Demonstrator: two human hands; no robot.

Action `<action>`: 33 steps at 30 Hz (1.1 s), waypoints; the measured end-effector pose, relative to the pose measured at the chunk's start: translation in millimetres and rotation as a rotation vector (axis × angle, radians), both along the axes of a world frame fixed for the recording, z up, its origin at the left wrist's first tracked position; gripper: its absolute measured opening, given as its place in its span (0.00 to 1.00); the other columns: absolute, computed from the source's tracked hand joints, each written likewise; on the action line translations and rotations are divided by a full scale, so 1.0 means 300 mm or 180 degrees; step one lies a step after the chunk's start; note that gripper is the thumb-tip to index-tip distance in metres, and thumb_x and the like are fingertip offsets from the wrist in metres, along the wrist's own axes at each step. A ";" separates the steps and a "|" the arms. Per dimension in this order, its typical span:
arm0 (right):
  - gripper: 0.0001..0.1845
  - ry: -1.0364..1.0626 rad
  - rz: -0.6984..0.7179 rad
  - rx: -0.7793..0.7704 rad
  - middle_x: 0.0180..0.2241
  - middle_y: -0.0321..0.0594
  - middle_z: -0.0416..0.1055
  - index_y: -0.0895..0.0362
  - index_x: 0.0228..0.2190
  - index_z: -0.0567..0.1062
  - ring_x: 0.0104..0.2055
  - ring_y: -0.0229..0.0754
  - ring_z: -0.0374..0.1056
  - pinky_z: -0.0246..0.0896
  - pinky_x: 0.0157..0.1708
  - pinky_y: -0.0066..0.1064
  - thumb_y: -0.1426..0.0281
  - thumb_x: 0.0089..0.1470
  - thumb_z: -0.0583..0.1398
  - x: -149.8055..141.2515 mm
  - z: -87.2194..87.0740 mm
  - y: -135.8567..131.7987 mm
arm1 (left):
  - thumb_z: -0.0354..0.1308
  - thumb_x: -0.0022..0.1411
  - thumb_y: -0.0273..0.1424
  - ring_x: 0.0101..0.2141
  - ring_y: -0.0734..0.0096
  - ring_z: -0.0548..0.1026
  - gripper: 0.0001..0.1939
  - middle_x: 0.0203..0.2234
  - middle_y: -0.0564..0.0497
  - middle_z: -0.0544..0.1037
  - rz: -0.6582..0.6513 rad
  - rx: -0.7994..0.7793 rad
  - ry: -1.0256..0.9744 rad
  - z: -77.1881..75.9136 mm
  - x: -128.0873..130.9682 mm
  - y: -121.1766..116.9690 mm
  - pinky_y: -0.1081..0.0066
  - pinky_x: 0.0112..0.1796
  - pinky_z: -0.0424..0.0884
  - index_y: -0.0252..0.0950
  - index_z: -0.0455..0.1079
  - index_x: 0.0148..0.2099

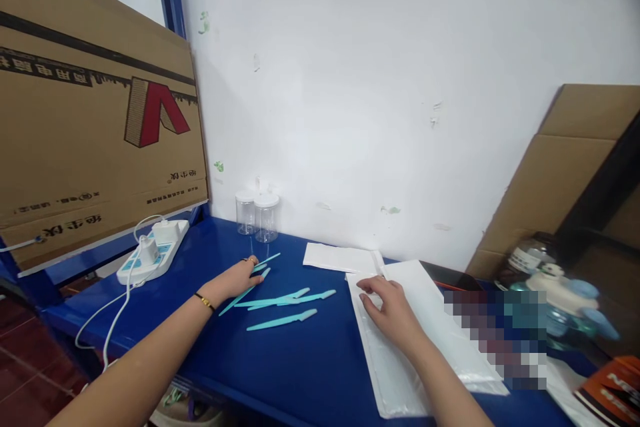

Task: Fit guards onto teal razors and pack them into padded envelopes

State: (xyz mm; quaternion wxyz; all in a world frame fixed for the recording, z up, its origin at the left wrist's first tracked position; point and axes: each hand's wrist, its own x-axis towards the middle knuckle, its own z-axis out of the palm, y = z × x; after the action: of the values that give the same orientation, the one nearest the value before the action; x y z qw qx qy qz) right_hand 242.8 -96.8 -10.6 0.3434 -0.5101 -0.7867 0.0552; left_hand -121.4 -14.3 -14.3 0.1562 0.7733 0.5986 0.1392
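Observation:
My left hand (242, 277) is closed on turquoise eyebrow razors (234, 301) at the left middle of the blue table (300, 373); the fingers hide part of them, so how many it holds I cannot tell. Just right of that hand, more turquoise eyebrow razors (283, 321) lie loosely side by side, some crossing. My right hand (391, 307) is over white plastic mailing bags (395, 380), fingers loosely bent and apart, with nothing in it.
Two clear jars (267, 221) with white lids stand by the wall. A folded white packet (340, 257) lies behind the bags. Left is a power strip (167, 250) with cords; a large cardboard box (100, 113) stands beyond. At right are a dark bottle (530, 260) and a teal-and-cream container (555, 303).

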 end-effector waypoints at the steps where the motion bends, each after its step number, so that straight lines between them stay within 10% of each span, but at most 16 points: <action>1: 0.10 0.0004 -0.0005 -0.0012 0.35 0.39 0.71 0.54 0.36 0.71 0.35 0.42 0.67 0.54 0.46 0.43 0.70 0.54 0.51 0.000 -0.001 0.001 | 0.47 0.58 0.38 0.33 0.63 0.70 0.12 0.33 0.45 0.70 -0.0100 0.0129 0.0170 -0.014 0.006 -0.004 0.66 0.36 0.64 0.35 0.60 0.39; 10: 0.10 0.0091 -0.0107 -0.0042 0.34 0.40 0.71 0.54 0.36 0.71 0.36 0.44 0.67 0.56 0.44 0.44 0.70 0.53 0.52 0.025 -0.023 0.016 | 0.43 0.61 0.37 0.42 0.59 0.67 0.15 0.39 0.43 0.68 -0.0224 0.0718 0.0473 -0.040 0.110 0.086 0.62 0.44 0.62 0.35 0.65 0.43; 17: 0.09 0.0573 -0.0163 0.0384 0.33 0.41 0.71 0.55 0.35 0.72 0.38 0.45 0.67 0.57 0.44 0.42 0.68 0.53 0.54 0.050 0.058 -0.014 | 0.50 0.54 0.52 0.39 0.63 0.68 0.26 0.39 0.47 0.69 -0.0939 0.0613 -0.0032 0.016 0.184 -0.036 0.68 0.39 0.64 0.39 0.65 0.47; 26: 0.09 0.1615 0.1161 -0.0634 0.27 0.42 0.71 0.54 0.34 0.74 0.29 0.42 0.67 0.62 0.32 0.34 0.65 0.51 0.58 0.391 0.260 -0.598 | 0.50 0.53 0.51 0.40 0.60 0.69 0.27 0.40 0.46 0.71 -0.0990 0.0492 -0.0061 -0.011 0.237 -0.020 0.66 0.41 0.65 0.38 0.67 0.47; 29: 0.09 0.1338 0.1099 -0.1656 0.24 0.44 0.71 0.55 0.29 0.76 0.29 0.43 0.68 0.62 0.31 0.33 0.63 0.49 0.60 0.528 0.178 -0.809 | 0.49 0.54 0.52 0.40 0.60 0.69 0.29 0.41 0.44 0.70 -0.0639 0.0658 -0.0136 0.016 0.244 -0.053 0.66 0.40 0.66 0.36 0.64 0.50; 33: 0.11 0.1743 -0.0240 -0.2826 0.26 0.42 0.72 0.55 0.28 0.75 0.28 0.41 0.69 0.63 0.29 0.31 0.62 0.50 0.58 0.647 -0.114 -0.923 | 0.49 0.54 0.51 0.39 0.62 0.70 0.27 0.42 0.46 0.70 -0.0391 0.0878 -0.0379 0.048 0.283 -0.186 0.68 0.37 0.67 0.39 0.64 0.49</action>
State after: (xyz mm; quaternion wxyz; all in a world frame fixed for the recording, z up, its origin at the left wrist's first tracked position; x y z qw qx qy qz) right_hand 437.0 -373.7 -44.7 0.2889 -0.6014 -0.5500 0.5023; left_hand -36.6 -70.0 0.1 0.0919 0.8130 0.5150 0.2558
